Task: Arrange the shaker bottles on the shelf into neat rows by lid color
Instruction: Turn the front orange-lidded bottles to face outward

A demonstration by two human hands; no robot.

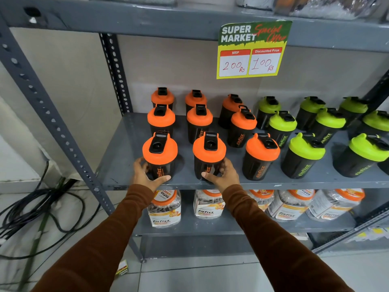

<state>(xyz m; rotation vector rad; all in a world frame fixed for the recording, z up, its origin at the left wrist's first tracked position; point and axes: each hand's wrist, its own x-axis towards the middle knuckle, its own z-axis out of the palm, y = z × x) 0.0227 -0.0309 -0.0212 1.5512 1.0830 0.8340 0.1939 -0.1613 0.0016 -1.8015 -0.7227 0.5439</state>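
Black shaker bottles stand on a grey metal shelf [185, 180]. Several with orange lids fill the left half in three columns; several with green lids [305, 149] stand on the right. My left hand [147, 175] is wrapped around the front-left orange-lid bottle [160, 153] at its base. My right hand [221, 173] grips the base of the front-middle orange-lid bottle [209, 151]. Both bottles stand upright near the shelf's front edge. A third front orange-lid bottle [262, 154] stands just to the right, untouched.
A yellow price sign [252, 50] hangs from the shelf above. Clear jars with orange lids [166, 207] sit on the shelf below. A perforated upright post [52, 121] is at the left, and black cables [37, 209] lie on the floor.
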